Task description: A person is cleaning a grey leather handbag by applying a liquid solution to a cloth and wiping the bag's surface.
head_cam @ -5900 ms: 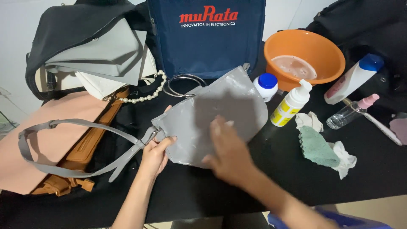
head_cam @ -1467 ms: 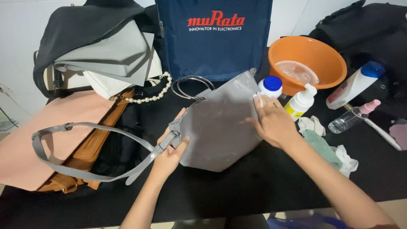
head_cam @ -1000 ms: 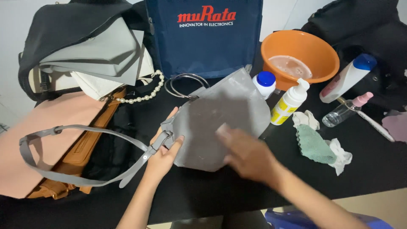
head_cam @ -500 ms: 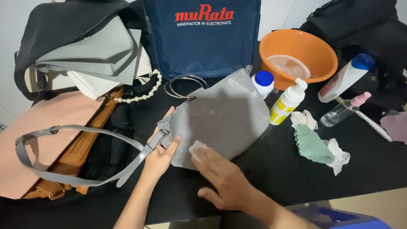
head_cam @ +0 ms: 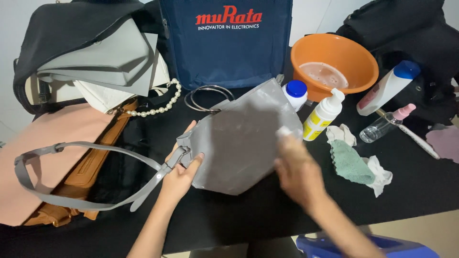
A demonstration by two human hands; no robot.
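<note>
On the black worktop (head_cam: pixel 420 186) in front of you lies a grey leather handbag (head_cam: pixel 239 138), flat on its side, with its long grey strap (head_cam: pixel 71 157) looping out to your left across a pink bag (head_cam: pixel 43 148) and a tan bag (head_cam: pixel 86 167). Your left hand (head_cam: pixel 180 171) holds the handbag at its left corner, where the strap joins it: the thumb is up on the top face and the fingers curl over the edge, pinching it. Your right hand (head_cam: pixel 296 167) rests over the handbag's right edge, blurred, with a small white pad (head_cam: pixel 284 131) pressed under the fingertips against the leather; you cannot tell how the fingers are set. So the handbag sits between your two hands, touching both.

Just right of it stand a yellow foam pump bottle (head_cam: pixel 322 117) and a white jar with a blue lid (head_cam: pixel 295 93). Beyond them is an orange basin (head_cam: pixel 354 57). A green cloth (head_cam: pixel 351 162) lies near your right hand. Behind the handbag rest two metal ring handles (head_cam: pixel 206 98), a pearl strand (head_cam: pixel 158 107) and a navy tote (head_cam: pixel 229 48).
</note>
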